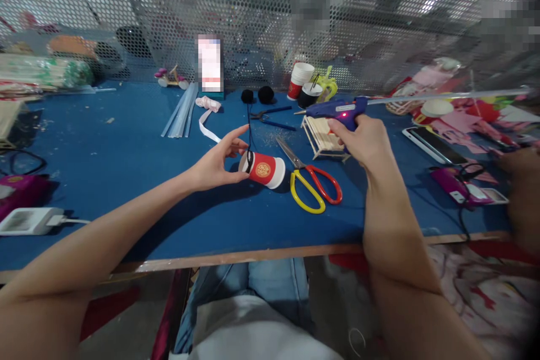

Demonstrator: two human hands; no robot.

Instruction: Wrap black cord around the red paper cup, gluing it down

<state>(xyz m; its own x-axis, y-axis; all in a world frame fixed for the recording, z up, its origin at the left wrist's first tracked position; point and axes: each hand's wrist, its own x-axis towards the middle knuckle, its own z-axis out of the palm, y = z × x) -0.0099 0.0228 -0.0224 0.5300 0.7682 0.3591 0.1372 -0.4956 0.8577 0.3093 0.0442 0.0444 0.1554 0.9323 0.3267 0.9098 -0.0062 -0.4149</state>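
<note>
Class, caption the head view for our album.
Left hand at a red-and-white cup, right hand gripping a blue glue gun.

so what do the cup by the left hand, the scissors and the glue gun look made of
Cup: probably matte paper, going by the printed red band. Scissors: metal blades, from their grey sheen; smooth, bright handles, perhaps plastic. Glue gun: likely hard plastic, by its smooth, moulded blue body.
</note>
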